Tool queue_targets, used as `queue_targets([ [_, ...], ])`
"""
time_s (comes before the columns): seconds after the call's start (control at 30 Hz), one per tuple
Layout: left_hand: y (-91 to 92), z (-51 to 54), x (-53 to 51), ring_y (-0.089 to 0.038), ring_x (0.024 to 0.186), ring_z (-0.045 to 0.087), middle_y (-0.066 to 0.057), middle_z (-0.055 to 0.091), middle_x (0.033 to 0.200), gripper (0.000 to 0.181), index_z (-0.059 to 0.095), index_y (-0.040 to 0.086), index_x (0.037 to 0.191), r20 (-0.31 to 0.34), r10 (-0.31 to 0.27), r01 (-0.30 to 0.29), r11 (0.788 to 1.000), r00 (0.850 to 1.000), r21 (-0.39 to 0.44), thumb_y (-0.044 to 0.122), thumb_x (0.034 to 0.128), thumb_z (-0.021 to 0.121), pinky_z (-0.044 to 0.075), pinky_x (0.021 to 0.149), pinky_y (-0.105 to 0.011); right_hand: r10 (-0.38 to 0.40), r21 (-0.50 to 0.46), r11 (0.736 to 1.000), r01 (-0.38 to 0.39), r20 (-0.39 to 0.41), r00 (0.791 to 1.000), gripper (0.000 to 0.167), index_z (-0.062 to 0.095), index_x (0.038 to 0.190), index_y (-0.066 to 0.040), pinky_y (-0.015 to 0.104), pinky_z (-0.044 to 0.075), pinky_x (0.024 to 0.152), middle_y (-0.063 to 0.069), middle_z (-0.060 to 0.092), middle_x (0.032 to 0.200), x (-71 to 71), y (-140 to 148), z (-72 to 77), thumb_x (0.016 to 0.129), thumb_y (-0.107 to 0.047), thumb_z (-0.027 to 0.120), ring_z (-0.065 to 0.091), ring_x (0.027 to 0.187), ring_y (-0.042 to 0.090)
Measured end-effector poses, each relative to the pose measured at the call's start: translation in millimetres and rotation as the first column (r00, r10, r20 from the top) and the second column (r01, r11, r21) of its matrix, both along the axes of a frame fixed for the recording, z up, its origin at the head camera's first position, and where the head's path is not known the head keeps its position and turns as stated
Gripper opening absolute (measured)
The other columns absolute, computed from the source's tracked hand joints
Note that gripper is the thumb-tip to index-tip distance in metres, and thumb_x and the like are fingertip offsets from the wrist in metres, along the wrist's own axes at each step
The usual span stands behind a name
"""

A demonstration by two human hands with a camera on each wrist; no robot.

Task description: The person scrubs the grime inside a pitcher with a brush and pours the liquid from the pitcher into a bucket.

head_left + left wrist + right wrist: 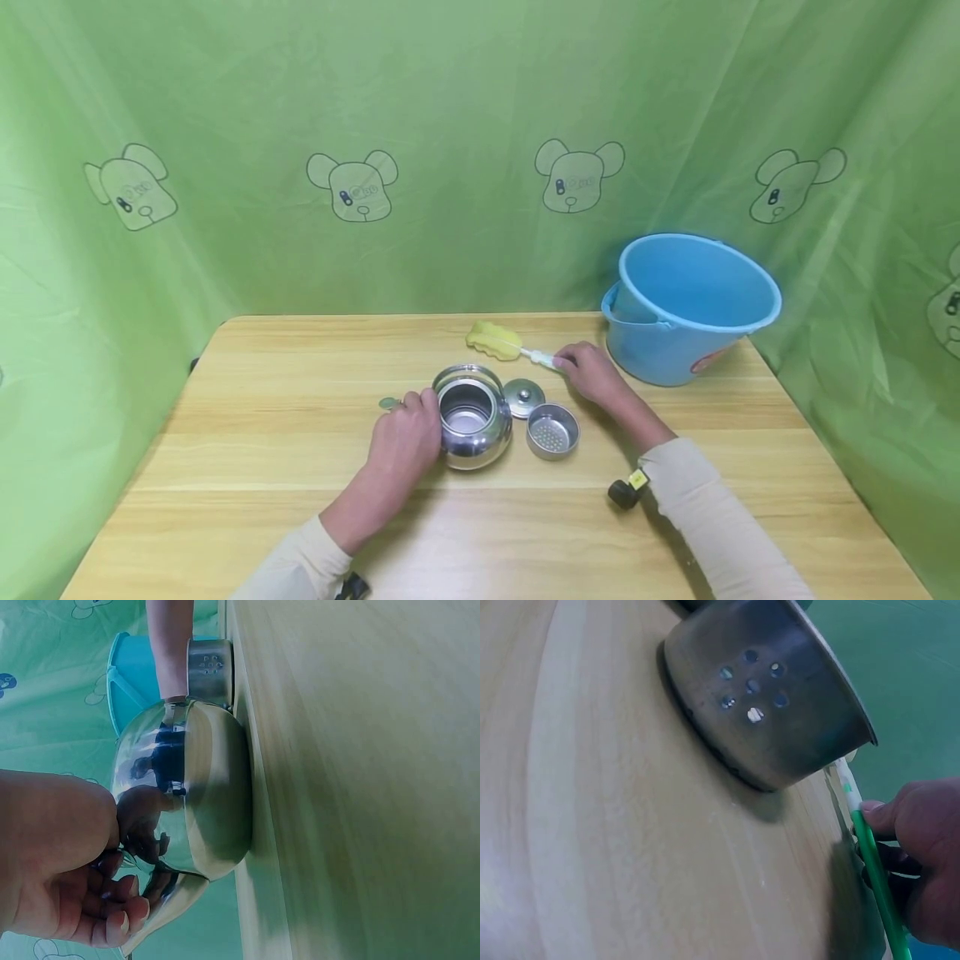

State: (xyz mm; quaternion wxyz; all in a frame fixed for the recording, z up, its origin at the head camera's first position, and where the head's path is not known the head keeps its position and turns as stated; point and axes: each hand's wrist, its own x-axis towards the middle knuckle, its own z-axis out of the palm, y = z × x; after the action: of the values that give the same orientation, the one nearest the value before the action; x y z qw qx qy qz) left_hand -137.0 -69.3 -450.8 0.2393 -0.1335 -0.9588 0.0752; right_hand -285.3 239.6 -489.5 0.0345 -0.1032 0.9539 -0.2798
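Observation:
A shiny steel teapot (474, 446) stands upright with its top uncovered; its hoop handle (468, 368) lies toward the far side. My left hand (407, 433) grips the pot's left side near the spout (166, 904), fingers curled; the exact hold is partly hidden. My right hand (592, 373) pinches the green-and-white handle (877, 877) of a cup brush with a yellow sponge head (493, 341). The brush lies low over the table, behind the pot. Beside the pot are its round lid (523, 397) and a steel strainer cup (552, 432) with holes.
A light blue bucket (693, 333) stands at the table's back right corner, close to my right hand, its handle hanging to the left. Green curtains (465, 250) with printed bear faces hang behind and beside the wooden table (247, 450).

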Motion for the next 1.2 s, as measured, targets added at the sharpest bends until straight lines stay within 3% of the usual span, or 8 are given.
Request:
queue_targets([
  [0.6,0.0,0.2,0.1,-0.012,0.047,0.045,-0.005,0.05,0.064,0.017,0.051,0.004,0.083,-0.019,-0.002,0.002,1.0,1.0,0.0,0.011,0.0949,0.061,0.042,0.035,-0.024,0.012,0.011,1.0,-0.011,-0.081,0.997,0.025,0.072,0.118,0.0,0.058,0.053,0.101,0.023,0.071,0.116,7.5,1.3,9.8,0.102,-0.016,0.061,0.064,0.111,0.041],
  [0.97,0.0,0.0,0.2,-0.012,0.047,0.044,-0.005,0.05,0.064,0.017,0.051,0.004,0.083,-0.011,-0.004,0.004,1.0,1.0,-0.001,0.011,0.0946,0.061,0.042,0.035,-0.024,0.01,-0.048,0.999,-0.015,-0.105,0.994,0.029,0.069,0.122,0.001,0.051,0.059,0.093,0.021,0.072,0.113,25.4,-16.4,28.0,0.102,-0.018,0.062,0.067,0.103,0.034],
  [1.2,-0.1,0.3,0.4,-0.011,0.047,0.044,-0.004,0.05,0.064,0.017,0.051,0.005,0.084,-0.015,-0.002,0.002,1.0,1.0,-0.012,0.012,0.0954,0.061,0.041,0.035,-0.023,0.06,-0.074,0.995,-0.068,-0.108,0.992,0.03,0.069,0.122,-0.001,0.047,0.061,0.089,0.015,0.073,0.108,42.6,-33.6,42.8,0.101,-0.022,0.064,0.068,0.098,0.028],
])
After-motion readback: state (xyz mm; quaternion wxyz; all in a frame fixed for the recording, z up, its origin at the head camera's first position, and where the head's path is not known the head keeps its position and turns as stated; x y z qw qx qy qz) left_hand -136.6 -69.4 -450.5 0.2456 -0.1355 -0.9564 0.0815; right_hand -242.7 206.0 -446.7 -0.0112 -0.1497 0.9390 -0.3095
